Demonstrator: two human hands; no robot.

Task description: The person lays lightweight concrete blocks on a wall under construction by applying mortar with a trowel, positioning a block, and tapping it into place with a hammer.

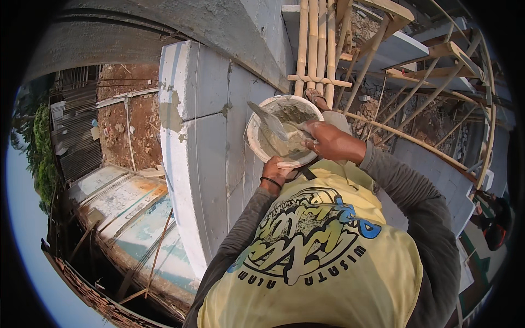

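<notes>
A round white bucket (252, 133) with grey wet mortar (268, 146) inside is held in front of my body. My left hand (276, 171) grips its near rim, fingers closed over the edge. My right hand (334, 142) is closed round the handle of a trowel at the bucket's right side. The pointed blade of the trowel (269, 121) lies across the bucket's opening, its tip reaching past the left rim. Mortar is smeared on the blade and on the bucket's inner wall. Part of the trowel's handle is hidden in my right hand.
A light-grey block wall (210, 142) with mortared joints stands close on my left. Bamboo poles (313, 44) form a walkway ahead, with a sandalled foot (317, 99) on it. Bamboo scaffolding (421, 82) spreads to the right. Low rooftops (126, 213) lie far below, left.
</notes>
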